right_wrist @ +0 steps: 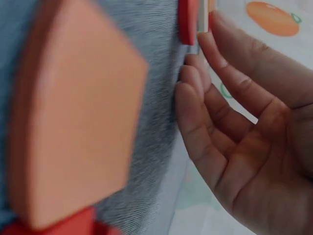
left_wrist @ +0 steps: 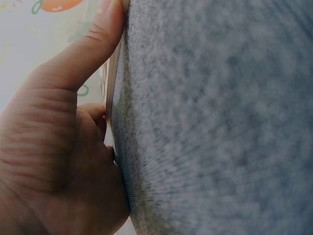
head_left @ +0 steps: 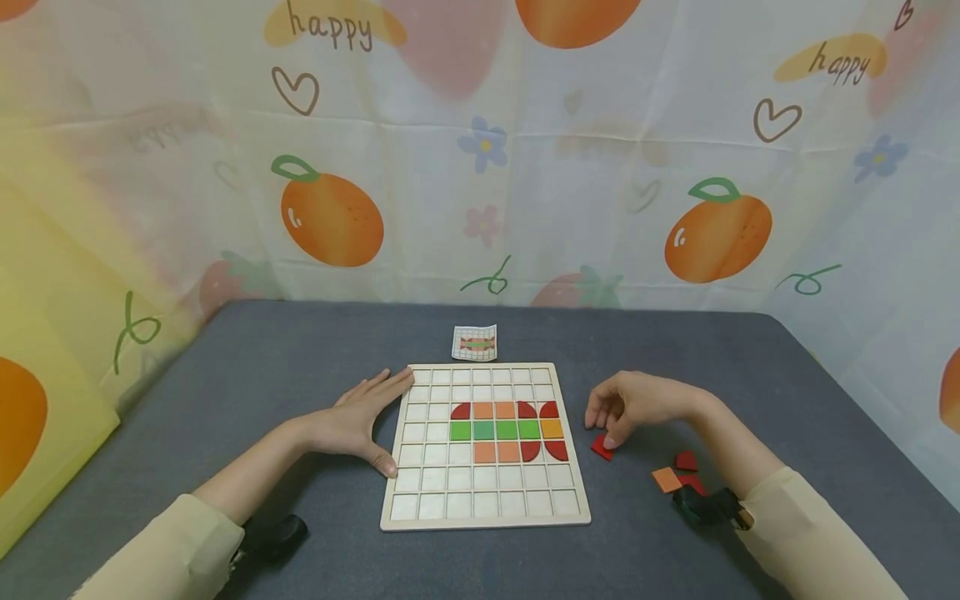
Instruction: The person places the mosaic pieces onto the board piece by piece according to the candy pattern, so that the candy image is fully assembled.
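A wooden grid board [head_left: 486, 526] with white cells lies in front of me, a block of red, orange, green and yellow tiles set in its middle and right. With thumb and fingers spread, my left hand [head_left: 356, 423] rests along the board's left edge; in the left wrist view the thumb [left_wrist: 98, 44] touches that edge. My right hand [head_left: 637, 408] is right of the board, fingers loosely bent, thumb tip at a red tile [head_left: 601, 448] on the table. The right wrist view shows the fingertips beside a red tile [right_wrist: 187, 22], without a clear grip.
Loose tiles lie below the right forearm: an orange tile [head_left: 666, 480], a red tile [head_left: 686, 460] and another red tile [head_left: 694, 483]. A small pattern card [head_left: 474, 343] lies behind the board. A printed curtain [head_left: 562, 192] hangs behind the dark table [head_left: 337, 533].
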`<action>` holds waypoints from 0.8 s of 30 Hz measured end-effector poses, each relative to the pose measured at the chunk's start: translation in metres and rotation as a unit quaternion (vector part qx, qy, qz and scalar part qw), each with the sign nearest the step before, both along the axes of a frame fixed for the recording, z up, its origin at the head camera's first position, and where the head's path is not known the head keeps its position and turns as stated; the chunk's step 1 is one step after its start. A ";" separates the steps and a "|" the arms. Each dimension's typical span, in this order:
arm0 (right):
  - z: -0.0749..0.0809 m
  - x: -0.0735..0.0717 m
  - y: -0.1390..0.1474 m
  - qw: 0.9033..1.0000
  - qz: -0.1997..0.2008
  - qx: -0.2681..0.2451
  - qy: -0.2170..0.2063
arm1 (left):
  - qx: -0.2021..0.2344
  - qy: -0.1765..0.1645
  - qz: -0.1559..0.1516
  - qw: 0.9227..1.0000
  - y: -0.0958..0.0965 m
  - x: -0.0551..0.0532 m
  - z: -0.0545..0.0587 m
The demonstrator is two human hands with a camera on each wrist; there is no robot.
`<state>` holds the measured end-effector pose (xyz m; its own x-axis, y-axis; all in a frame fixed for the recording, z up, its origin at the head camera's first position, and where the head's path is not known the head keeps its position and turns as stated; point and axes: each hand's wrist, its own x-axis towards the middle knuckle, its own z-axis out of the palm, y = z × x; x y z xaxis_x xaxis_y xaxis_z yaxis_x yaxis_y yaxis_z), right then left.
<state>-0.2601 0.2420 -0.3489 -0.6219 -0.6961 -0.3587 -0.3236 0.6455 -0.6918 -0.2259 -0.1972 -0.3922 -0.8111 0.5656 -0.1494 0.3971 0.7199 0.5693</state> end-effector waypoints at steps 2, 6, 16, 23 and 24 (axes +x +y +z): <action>-0.001 0.001 0.000 1.000 -0.001 0.001 -0.006 | -0.001 0.000 0.000 1.000 0.000 0.000 0.000; -0.003 0.003 0.001 1.000 0.000 0.005 -0.009 | -0.001 0.000 0.001 1.000 0.000 0.000 0.000; -0.003 0.006 0.002 1.000 0.015 0.006 0.009 | -0.004 -0.001 0.005 1.000 0.001 0.000 0.001; -0.004 0.006 0.000 0.999 0.020 0.021 0.032 | -0.003 -0.003 0.005 1.000 0.001 0.001 0.001; -0.004 0.006 -0.001 0.999 0.020 0.022 0.035 | -0.003 -0.003 0.005 1.000 0.001 0.001 0.001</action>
<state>-0.2541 0.2413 -0.3531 -0.6179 -0.7058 -0.3466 -0.3964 0.6603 -0.6379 -0.2253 -0.1961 -0.3910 -0.8153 0.5569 -0.1585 0.3866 0.7274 0.5670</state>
